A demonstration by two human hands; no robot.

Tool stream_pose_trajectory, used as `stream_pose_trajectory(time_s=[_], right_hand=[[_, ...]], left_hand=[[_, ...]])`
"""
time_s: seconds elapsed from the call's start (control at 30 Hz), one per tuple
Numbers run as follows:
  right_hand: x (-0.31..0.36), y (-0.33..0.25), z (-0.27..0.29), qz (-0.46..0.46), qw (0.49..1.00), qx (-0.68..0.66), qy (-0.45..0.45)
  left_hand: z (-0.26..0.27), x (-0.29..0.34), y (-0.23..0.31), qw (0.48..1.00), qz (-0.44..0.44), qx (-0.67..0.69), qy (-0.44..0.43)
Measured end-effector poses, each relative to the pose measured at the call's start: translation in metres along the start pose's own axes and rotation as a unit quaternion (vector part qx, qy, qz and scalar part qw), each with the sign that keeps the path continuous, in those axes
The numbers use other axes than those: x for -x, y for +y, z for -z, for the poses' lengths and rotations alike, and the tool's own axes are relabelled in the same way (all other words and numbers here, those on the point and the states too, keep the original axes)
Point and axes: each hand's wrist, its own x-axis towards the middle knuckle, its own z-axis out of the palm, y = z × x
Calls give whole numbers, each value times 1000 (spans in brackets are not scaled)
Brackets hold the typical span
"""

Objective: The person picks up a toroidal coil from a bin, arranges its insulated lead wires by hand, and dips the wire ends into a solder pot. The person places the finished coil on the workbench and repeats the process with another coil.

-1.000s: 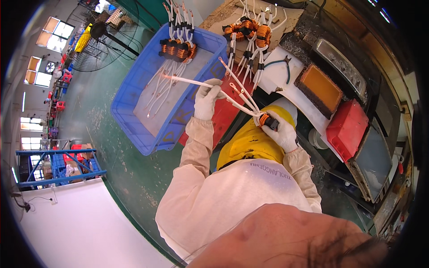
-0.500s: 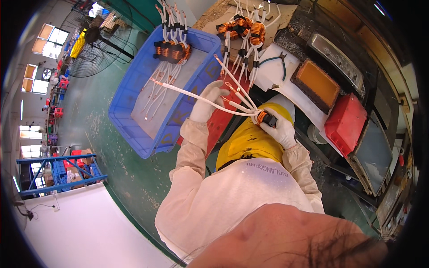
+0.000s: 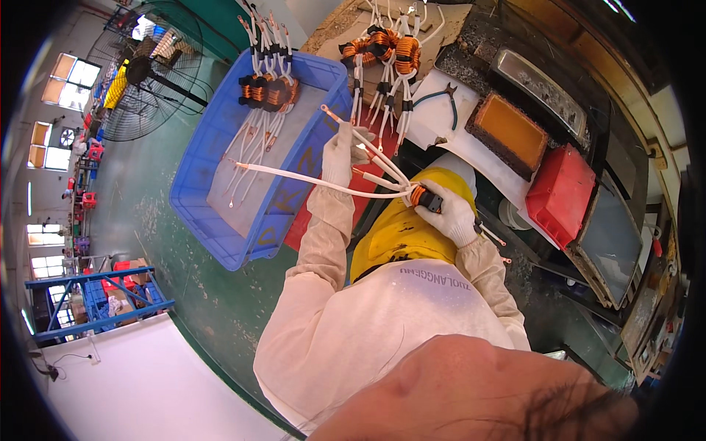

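A toroidal coil (image 3: 421, 196) with orange copper winding and black parts is held in my gloved right hand (image 3: 452, 218), above my yellow-covered lap. Several white-sleeved leads (image 3: 316, 180) with bare copper ends fan out from it to the left, one of them long and reaching over the blue crate. My gloved left hand (image 3: 338, 156) is raised among the leads beside the crate's near side, its fingers closed round an upper lead (image 3: 376, 153). Part of that grip is hidden by the glove. A few lead ends (image 3: 494, 235) poke out past my right wrist.
At left, a blue crate (image 3: 220, 220) holds several similar coils (image 3: 268, 93). More coils (image 3: 382, 45) lie on cardboard at the back of the bench. Pliers (image 3: 452, 110), an orange-filled tray (image 3: 511, 137), a metal tray (image 3: 540, 95) and a red bin (image 3: 562, 195) are at right. A large fan (image 3: 143, 70) stands far left.
My left hand has moved up along the leads and closed on an upper one. The right hand keeps the coil, turned slightly, with lead ends now showing past its wrist. The view shifted slightly.
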Motion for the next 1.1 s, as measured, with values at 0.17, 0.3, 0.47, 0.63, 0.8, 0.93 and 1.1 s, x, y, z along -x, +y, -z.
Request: stream_pose_trajectory(time_s=[0.17,0.3,0.47,0.63,0.8,0.93,1.1], right_hand=[[1,3,-1,1,1000,8,3],[-2,6,-1,-9,1000,1,4],[-2,5,1,-17,1000,-1,8],[-4,10,2,-43,998,-39,8],[-10,18,3,-88,994,-57,-5],[-14,19,4,-129,991,-39,-11],[-19,27,-4,-135,990,-22,25]], left_hand=[[21,-6,-12,998,36,44,-1],[18,-5,-19,987,69,137,-39],[0,0,-23,975,57,201,-72],[21,11,-49,963,52,250,-87],[24,54,-61,948,86,303,-53],[22,85,-76,925,134,351,-52],[7,102,-80,927,176,323,-74]])
